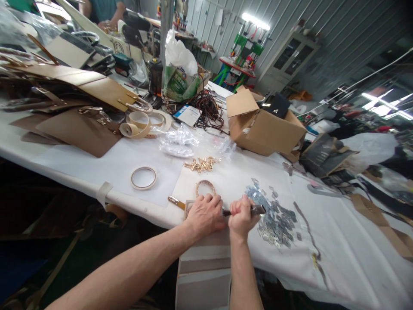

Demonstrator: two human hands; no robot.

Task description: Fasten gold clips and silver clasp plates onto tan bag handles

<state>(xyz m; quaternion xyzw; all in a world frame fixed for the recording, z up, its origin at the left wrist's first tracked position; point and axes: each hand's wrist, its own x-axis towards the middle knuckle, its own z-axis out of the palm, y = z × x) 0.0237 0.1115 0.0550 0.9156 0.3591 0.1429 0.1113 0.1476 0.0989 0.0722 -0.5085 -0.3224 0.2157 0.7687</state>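
My right hand [241, 215] is closed in a fist around a dark metal bar-like tool [259, 210], whose squared end sticks out to the right. Beside it, my left hand [206, 214] presses down with bent fingers over a pale block [188, 208] at the table's front edge; what lies under the fingers is hidden. A tool with a yellow handle [177, 202] pokes out left of that hand. Just behind the fingers lies a small tape ring [206, 184]. Many thin metal plates [277, 219] are heaped to the right of my right hand.
Gold-coloured metal fittings [200, 164] and clear plastic bags [179, 140] lie farther back. A tape roll [143, 178] is to the left, near brown leather pieces [79, 131]. An open cardboard box [267, 129] stands behind. Below my hands is a pale box [203, 280]. Another person [103, 10] sits at the far left.
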